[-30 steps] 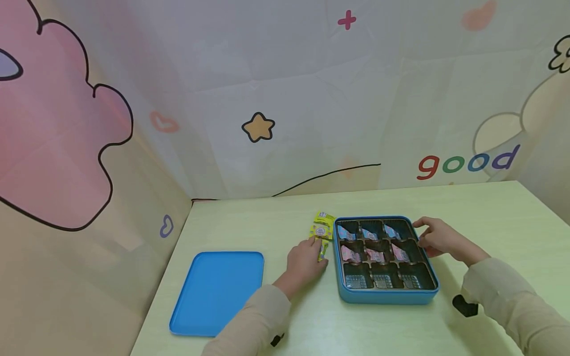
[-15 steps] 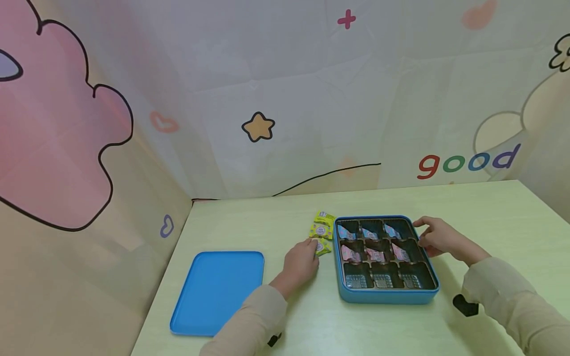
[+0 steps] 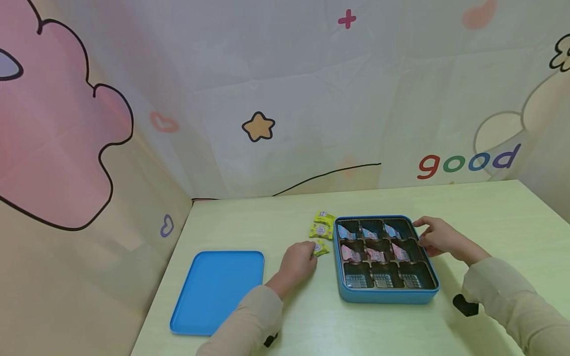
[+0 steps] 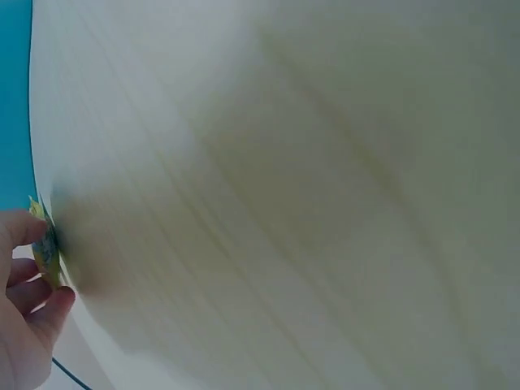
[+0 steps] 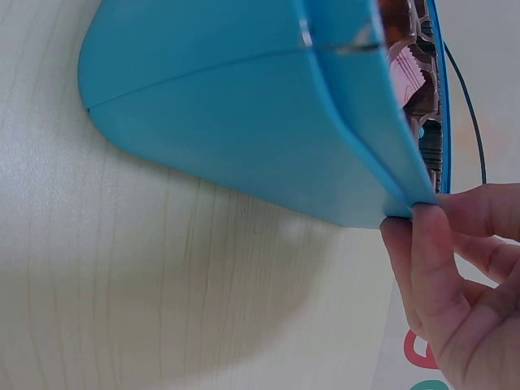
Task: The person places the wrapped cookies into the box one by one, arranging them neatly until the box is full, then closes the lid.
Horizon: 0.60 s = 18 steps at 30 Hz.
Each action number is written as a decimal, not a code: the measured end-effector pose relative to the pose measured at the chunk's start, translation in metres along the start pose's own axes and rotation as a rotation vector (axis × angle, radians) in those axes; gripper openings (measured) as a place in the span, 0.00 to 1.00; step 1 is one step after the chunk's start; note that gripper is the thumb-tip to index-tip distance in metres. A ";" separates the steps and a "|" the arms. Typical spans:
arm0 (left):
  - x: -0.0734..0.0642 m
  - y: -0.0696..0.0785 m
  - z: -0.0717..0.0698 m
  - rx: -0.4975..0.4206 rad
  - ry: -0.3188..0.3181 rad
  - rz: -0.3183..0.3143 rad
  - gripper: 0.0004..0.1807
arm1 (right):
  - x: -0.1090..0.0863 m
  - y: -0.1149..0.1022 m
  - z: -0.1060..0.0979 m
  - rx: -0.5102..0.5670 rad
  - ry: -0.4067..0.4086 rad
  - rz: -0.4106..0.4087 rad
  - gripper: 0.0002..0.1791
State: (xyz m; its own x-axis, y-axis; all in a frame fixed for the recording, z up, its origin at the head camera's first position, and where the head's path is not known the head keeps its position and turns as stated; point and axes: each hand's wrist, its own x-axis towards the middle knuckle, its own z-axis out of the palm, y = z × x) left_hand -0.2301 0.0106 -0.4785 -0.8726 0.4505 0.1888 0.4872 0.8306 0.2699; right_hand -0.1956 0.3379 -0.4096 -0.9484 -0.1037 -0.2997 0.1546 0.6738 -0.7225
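My left hand [image 3: 297,263] pinches a small yellow candy packet [image 3: 320,248] between thumb and fingers, just left of an open blue tin [image 3: 386,296]. The left wrist view shows this packet edge-on in the fingertips. Two more yellow packets [image 3: 320,231] lie behind it by the tin's left wall. My right hand [image 3: 438,238] holds the tin's rim near its far right corner. Inside is a dark tray [image 3: 373,241] with three rows of compartments. Blue packets [image 3: 369,234] are in the back row and pink packets [image 3: 375,255] in the middle; the front row holds none.
A blue lid [image 3: 218,291] lies flat on the pale table [image 3: 365,326] at left, partly behind the left sleeve. A printed cloth [image 3: 311,99] hangs along the table's back and left sides.
The left hand has drawn slightly left and toward me, with the front yellow packet turning and coming away from the other two. The right hand and tin stay still.
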 end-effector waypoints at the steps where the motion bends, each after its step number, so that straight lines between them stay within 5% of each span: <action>1: 0.000 -0.001 0.000 -0.002 -0.002 0.003 0.02 | 0.000 0.000 0.000 0.000 -0.001 0.000 0.27; 18: -0.008 -0.004 -0.006 -0.067 -0.004 0.039 0.16 | 0.000 -0.001 -0.001 -0.017 -0.007 0.017 0.27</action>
State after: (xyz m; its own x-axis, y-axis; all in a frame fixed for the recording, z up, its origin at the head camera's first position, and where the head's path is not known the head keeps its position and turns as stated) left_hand -0.2245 0.0014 -0.4754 -0.8529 0.4837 0.1964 0.5221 0.7886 0.3249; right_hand -0.1959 0.3384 -0.4082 -0.9436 -0.0977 -0.3163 0.1657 0.6877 -0.7068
